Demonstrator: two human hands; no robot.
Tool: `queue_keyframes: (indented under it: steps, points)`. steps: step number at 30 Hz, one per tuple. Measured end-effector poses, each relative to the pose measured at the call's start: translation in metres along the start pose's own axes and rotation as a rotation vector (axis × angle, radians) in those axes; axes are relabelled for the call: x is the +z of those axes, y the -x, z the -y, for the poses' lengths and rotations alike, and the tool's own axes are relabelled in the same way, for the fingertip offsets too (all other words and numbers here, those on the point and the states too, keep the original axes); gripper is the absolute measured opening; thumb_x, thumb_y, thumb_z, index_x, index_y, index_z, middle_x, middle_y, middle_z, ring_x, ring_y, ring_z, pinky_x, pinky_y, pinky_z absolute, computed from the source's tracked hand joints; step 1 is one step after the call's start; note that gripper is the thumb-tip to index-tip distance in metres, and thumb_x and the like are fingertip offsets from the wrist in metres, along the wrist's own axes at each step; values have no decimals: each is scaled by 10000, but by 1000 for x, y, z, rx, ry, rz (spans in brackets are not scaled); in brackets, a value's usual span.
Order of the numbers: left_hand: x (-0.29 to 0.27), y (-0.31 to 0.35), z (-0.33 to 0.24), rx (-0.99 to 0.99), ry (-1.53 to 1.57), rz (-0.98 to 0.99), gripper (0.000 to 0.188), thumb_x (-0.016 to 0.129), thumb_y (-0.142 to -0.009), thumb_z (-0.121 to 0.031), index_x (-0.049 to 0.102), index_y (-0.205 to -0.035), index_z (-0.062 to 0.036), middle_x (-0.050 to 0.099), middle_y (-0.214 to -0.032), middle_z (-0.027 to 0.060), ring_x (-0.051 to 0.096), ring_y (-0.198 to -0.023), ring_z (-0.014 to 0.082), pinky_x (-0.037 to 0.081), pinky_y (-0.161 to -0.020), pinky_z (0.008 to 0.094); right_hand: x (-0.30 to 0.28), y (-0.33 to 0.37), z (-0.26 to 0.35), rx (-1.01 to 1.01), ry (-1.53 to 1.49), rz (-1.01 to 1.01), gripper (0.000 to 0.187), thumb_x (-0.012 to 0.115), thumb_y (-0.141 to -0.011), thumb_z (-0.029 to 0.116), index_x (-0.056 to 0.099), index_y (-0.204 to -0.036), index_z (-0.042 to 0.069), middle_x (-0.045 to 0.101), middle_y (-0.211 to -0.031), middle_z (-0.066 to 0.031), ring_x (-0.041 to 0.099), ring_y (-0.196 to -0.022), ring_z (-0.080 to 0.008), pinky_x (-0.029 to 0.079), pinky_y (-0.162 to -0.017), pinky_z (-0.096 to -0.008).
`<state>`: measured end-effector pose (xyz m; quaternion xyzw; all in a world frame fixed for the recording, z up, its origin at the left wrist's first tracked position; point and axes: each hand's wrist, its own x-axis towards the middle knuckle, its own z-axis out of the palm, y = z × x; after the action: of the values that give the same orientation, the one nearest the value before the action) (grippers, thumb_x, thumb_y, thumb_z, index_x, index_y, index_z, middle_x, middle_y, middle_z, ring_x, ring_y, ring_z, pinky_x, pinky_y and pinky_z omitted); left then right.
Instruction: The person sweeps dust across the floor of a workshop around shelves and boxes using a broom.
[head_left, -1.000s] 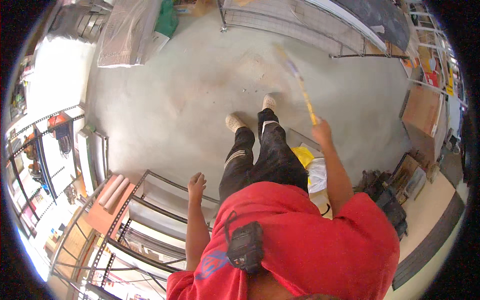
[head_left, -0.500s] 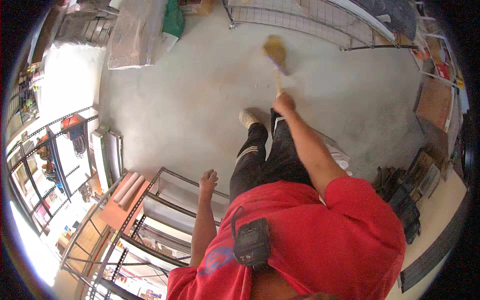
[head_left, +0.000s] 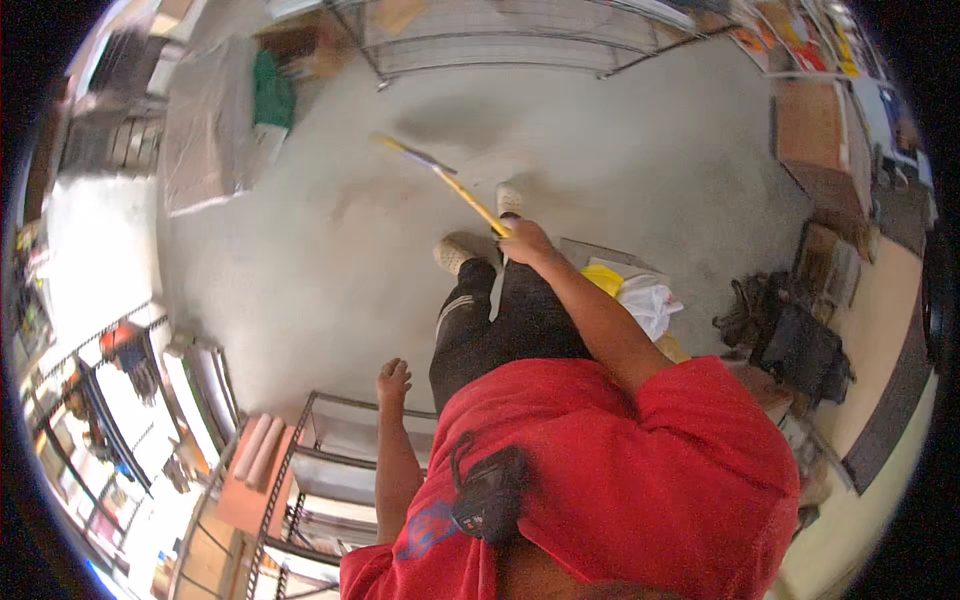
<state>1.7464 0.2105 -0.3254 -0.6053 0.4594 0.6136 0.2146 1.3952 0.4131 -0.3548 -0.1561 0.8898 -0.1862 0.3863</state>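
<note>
My right hand (head_left: 527, 243) is closed round the yellow handle of a broom (head_left: 472, 203), held out ahead of my feet and slanting to the far left. The broom's head is smeared by motion; a purple band shows where it meets the handle. Below it lies the grey floor (head_left: 300, 290), with faint brownish smudges. My left hand (head_left: 394, 378) hangs at my left side beside a metal rack, holding nothing, its fingers loosely bent and partly apart.
A black metal rack (head_left: 500, 68) spans the far side. A plastic-wrapped box (head_left: 210, 130) stands far left. Shelving (head_left: 345, 402) with pinkish rolls is near my left arm. A white plastic bag (head_left: 650, 303) lies right of my legs; dark bags (head_left: 800, 340) lie farther right.
My right hand has swung the broom leftward, from straight ahead to a slant toward the far left. My right foot has come into view ahead of the left. The view has shifted right.
</note>
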Motion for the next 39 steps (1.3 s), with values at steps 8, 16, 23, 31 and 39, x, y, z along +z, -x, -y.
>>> queue_keyframes:
  steps: [8, 16, 23, 31, 39]
  points:
    - [-30, -13, -45, 58, -53, -7, 425, 531, -788, -221, 444, -1146, -9, 534, -1011, 98, 547, -863, 189, 445, -659, 291, -54, 76, -214, 504, 47, -349, 335, 518, -671, 239, 581, -899, 3, 580, -795, -239, 549, -812, -382, 444, -720, -432]
    - [-21, 0, -54, 62, -127, -78, 415, 539, -789, -218, 454, -1138, -11, 553, -979, 93, 560, -839, 188, 453, -667, 290, 11, 18, -248, 425, -146, -165, 282, 520, -704, 237, 584, -658, -34, 591, -658, -194, 589, -594, -315, 479, -589, -392]
    - [-18, 5, -19, 43, -139, -5, 371, 549, -795, -241, 468, -1114, -69, 570, -976, 64, 577, -817, 182, 459, -645, 289, 50, 30, 8, 194, -40, 81, 316, 512, -670, 152, 563, -918, -38, 569, -934, -229, 548, -894, -359, 441, -771, -407]
    - [19, 24, -28, 126, -187, -52, 408, 541, -792, -242, 456, -1131, -32, 552, -996, 78, 565, -824, 174, 455, -639, 281, 94, 12, 39, 95, -216, 245, 270, 557, -697, 185, 575, -902, 10, 592, -824, -164, 581, -750, -304, 456, -662, -400]
    - [14, 49, 66, 105, 16, -119, 410, 568, -770, -232, 476, -1124, -46, 569, -936, 63, 562, -766, 141, 436, -556, 247, 23, 108, -102, 0, -393, -11, 403, 574, -696, 175, 533, -1080, 60, 601, -834, -115, 555, -705, -179, 445, -660, -312]
